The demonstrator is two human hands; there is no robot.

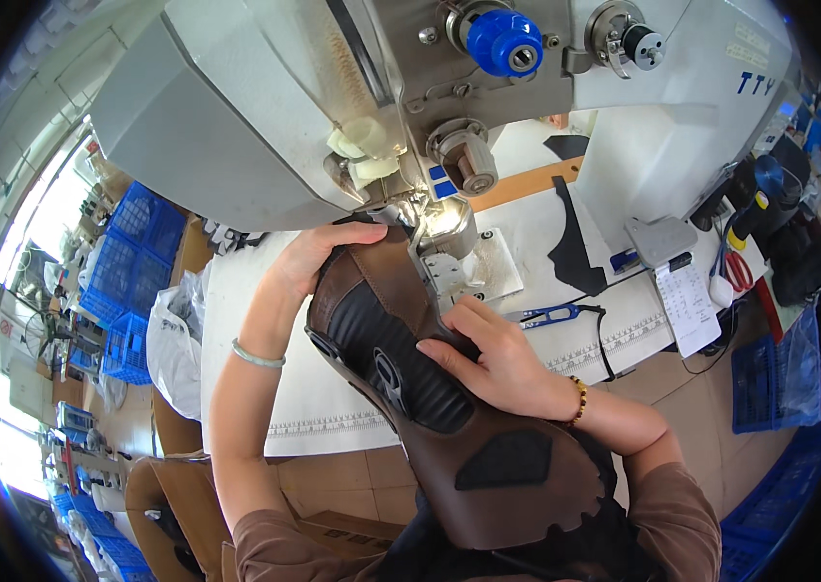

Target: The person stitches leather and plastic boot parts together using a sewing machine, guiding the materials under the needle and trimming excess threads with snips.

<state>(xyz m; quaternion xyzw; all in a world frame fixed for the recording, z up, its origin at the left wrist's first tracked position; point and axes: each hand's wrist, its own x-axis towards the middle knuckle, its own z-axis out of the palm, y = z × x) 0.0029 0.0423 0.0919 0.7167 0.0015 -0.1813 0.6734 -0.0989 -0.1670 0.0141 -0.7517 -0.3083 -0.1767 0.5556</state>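
Observation:
A brown leather boot upper (430, 456) with black ribbed padding and a dark oval loop on it slants from the sewing machine's needle area (410, 209) down to my lap. My left hand (318, 254) is closed on its far left edge, with the thumb along the top near the presser foot. My right hand (502, 364) grips the right edge lower down, its thumb on the ribbed padding and its other fingers partly hidden behind the leather. The upper's far end lies against the lit machine post (449, 233); the needle tip cannot be made out.
The grey-white sewing machine head (236, 116) hangs over the white table (255, 388). Right of the post lie a black cut piece (573, 242), a blue tool (551, 314), a paper sheet (690, 310) and red-handled scissors (738, 274). Blue crates (129, 252) stand at left.

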